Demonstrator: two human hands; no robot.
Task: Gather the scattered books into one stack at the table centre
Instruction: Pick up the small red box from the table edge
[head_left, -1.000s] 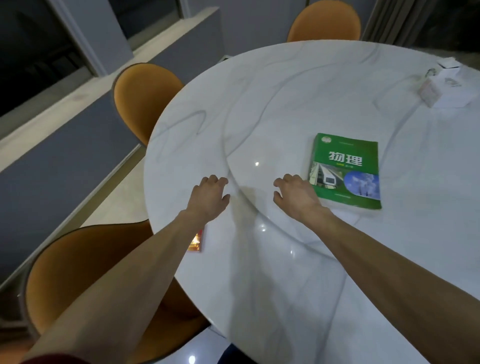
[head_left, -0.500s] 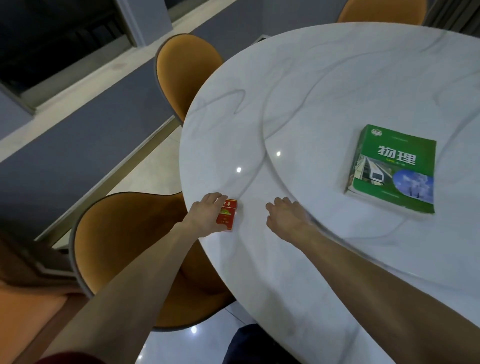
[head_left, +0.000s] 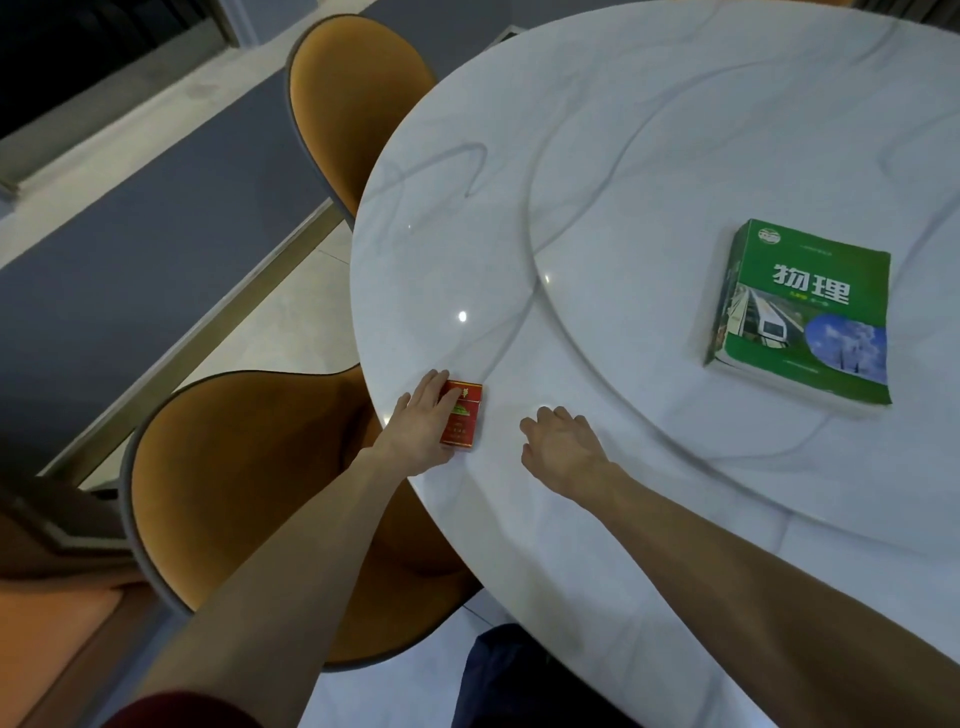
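Note:
A green textbook (head_left: 802, 317) with white characters on its cover lies flat on the raised inner disc of the round white marble table (head_left: 597, 171), to the right. A small red box-like item (head_left: 464, 415) lies near the table's left edge. My left hand (head_left: 422, 422) rests on its left side, fingers laid over it; I cannot tell whether they grip it. My right hand (head_left: 563, 448) lies palm down on the tabletop just right of the red item, fingers loosely spread, holding nothing. The green book is well beyond it, up and right.
Two orange chairs stand at the table's left edge, one near (head_left: 249, 499) and one farther back (head_left: 348, 104). A grey low wall with a pale ledge (head_left: 130, 218) runs along the left. The inner disc's rim (head_left: 535, 270) curves between my hands and the book.
The view has swung left and down. My left hand drew back from the inner disc's edge onto the red item near the table edge; my right hand drew back away from the green book.

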